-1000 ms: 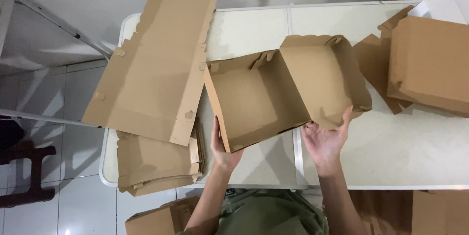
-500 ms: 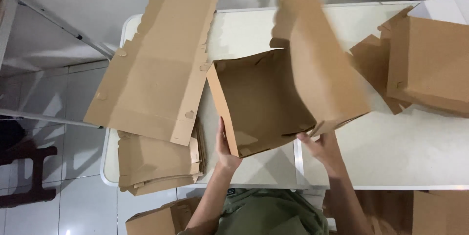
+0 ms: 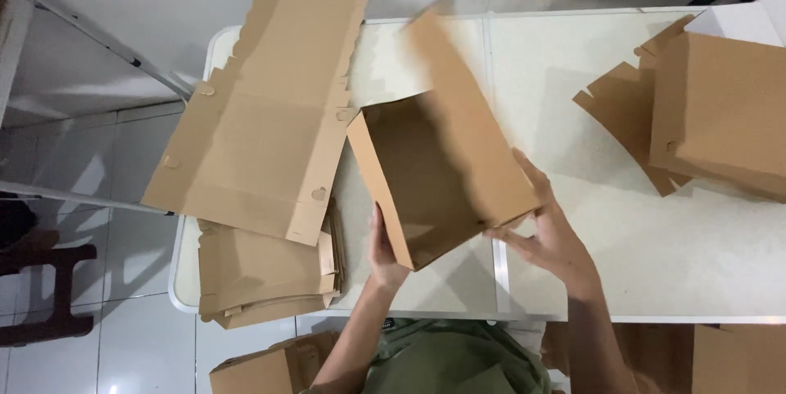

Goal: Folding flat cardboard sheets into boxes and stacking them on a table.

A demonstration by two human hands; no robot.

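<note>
Centrally, item one: a brown corrugated cardboard box point(image 3: 434, 189), half assembled, standing on the white folding table point(image 3: 622, 230) just before the person, its lid flap point(image 3: 471, 128) swung down over the open tray and blurred with motion. Left hand point(image 3: 383, 248): fingers wrapped over the near-left wall of the box, thumb outside, a closed grasp on that wall. Right hand point(image 3: 547, 234): spread wide open, fingertips touching the lower right corner of the lid, pressing rather than clasping. Handling, by judgement: light, stiff along its panels, weak at the scored folds and tabs; likely to crease if squeezed mid-panel, so best taken at walls and corners, as both hands do. Item two: a large flat box blank point(image 3: 262, 116), lying partly over the table's left edge. Item three: a stack of flat blanks point(image 3: 262, 271) beneath it at the near-left corner. Item four: finished boxes point(image 3: 720, 108) piled at the far right, well apart from the hands. Item five: further cardboard point(image 3: 262, 369) on the tiled floor by the person's lap. Change against half a second ago: the lid then stood raised and tipped to the right, the tray fully open; it now leans over the tray, and the right hand has moved from under the flap's edge to its corner.
</note>
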